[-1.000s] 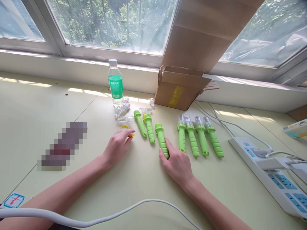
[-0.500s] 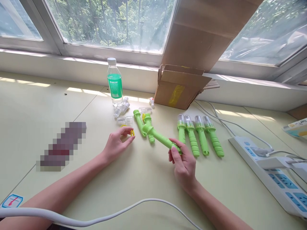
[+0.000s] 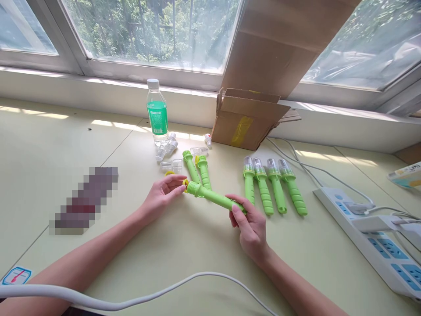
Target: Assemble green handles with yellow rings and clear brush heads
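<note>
My right hand grips the lower end of a green ribbed handle, held slanting above the table with its wide mouth to the left. My left hand pinches a small yellow ring right against that mouth. Two more bare green handles lie just behind. Another yellow ring lies behind my left fingers. Several clear caps are scattered by a water bottle. To the right, several green handles fitted with clear caps lie in a row.
An open cardboard box leans at the window sill. A white power strip with plugs and cables lies at the right. A grey cable crosses the near edge. A blurred patch sits at the left.
My right hand lifted the green handle off the table and swung its mouth leftward. My left hand picked up the yellow ring and brought it to that mouth.
</note>
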The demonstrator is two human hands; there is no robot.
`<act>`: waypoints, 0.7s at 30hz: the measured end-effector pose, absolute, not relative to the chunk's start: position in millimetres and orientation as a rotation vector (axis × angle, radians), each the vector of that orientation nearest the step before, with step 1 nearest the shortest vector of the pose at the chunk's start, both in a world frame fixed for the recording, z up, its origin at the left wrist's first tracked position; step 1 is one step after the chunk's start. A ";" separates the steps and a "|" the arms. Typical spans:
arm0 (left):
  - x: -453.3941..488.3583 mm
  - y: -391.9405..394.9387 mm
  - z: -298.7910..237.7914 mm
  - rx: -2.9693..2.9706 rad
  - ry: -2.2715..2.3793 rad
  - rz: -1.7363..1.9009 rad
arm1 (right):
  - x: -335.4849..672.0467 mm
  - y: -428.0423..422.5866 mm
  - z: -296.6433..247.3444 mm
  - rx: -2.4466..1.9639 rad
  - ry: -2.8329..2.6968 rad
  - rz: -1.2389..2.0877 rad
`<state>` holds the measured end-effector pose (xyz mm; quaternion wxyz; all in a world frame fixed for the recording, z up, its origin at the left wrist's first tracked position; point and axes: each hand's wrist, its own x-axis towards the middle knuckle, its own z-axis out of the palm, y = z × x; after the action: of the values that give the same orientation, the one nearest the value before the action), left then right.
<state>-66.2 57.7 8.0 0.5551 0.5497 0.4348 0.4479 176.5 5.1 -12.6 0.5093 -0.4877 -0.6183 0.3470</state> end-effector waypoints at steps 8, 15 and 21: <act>-65.4 57.2 12.7 1.223 0.963 1.009 | 177.8 4.3 -11.5 -1.188 -1.564 0.783; -65.7 59.5 5.6 1.286 0.987 1.002 | 177.4 4.6 -9.9 -1.248 -1.652 0.687; -66.3 58.1 0.4 1.313 0.914 1.003 | 170.5 6.5 -4.1 -1.252 -1.707 0.622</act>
<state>-66.3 58.1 0.4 0.5864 0.5632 0.3922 0.4302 170.5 6.5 -4.1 0.4507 -0.5066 -0.6907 0.2514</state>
